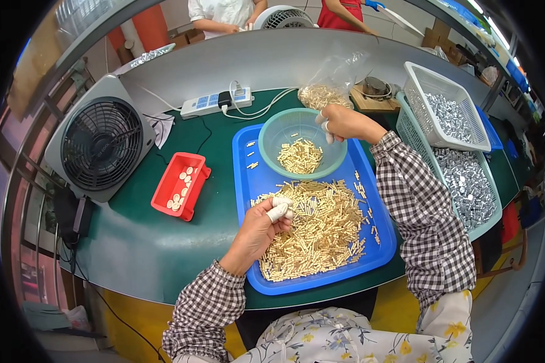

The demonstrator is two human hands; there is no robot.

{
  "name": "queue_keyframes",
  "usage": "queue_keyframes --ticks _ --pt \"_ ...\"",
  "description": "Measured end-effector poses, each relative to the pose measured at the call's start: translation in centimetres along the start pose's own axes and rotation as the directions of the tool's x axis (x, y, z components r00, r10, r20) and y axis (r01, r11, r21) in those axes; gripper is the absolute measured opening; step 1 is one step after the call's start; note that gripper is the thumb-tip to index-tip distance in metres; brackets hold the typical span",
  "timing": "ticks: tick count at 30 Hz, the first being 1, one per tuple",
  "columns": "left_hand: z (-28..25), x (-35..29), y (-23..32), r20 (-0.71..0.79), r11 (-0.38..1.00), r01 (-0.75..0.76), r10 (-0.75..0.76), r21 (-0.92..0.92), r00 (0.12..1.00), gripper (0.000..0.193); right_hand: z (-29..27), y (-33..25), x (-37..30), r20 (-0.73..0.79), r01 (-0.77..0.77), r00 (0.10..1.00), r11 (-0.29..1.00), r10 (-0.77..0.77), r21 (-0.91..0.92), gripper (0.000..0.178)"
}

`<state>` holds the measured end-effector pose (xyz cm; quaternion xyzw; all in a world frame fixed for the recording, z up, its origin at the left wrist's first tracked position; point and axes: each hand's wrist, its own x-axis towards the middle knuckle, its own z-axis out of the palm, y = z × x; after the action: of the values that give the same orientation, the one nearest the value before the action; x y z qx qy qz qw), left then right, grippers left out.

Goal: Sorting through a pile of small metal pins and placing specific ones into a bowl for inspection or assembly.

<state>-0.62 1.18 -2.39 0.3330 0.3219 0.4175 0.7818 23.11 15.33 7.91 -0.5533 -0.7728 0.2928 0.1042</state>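
Observation:
My left hand is closed in a pinch above the left part of a heap of small brass pins; what its fingertips hold is too small to make out. White finger cots cover some fingertips on both hands. The heap lies in a blue tray. At the tray's far end stands a round green plastic bowl with a smaller pile of brass pins in it. My right hand is over the bowl's right rim, fingers bent down and closed; anything in them is hidden.
A red bin with pale round discs and a grey fan stand left. Behind are a power strip and a clear bag of pieces. White and green baskets hold silver parts, right. Two people work beyond the partition.

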Motion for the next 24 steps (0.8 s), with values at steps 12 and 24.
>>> queue_keyframes --ticks 12,24 --pt "-0.9 0.5 -0.2 0.025 0.959 -0.058 0.068 -0.277 0.997 0.017 8.6 -3.6 -11.1 -0.242 0.330 0.940 0.826 -0.241 0.457 0.021" --pt "-0.6 0.5 -0.2 0.016 0.956 -0.044 0.050 -0.290 0.999 0.017 11.3 -3.0 -11.7 -0.223 0.279 0.956 0.817 -0.188 0.505 0.020"
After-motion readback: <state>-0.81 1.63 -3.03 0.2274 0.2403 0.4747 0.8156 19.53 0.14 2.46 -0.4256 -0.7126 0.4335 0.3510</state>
